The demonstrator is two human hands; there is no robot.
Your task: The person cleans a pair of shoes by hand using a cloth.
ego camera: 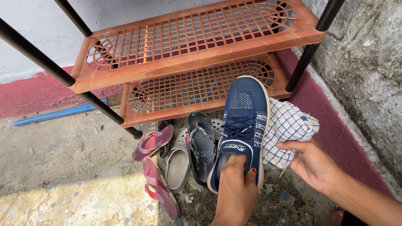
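— Concrete floor [63, 184] below; what do the hands grip?
— Left hand [236, 190] has fingers inside the navy shoe [245, 121], toe pointing away toward the rack [197, 54]. Right hand [312, 161] pinches the checked cloth [287, 129], touching the shoe's right side.

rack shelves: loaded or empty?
Empty. Both shelves of the brown rack show bare lattice. The sandals lie on the floor; the left hand holds the navy shoe.
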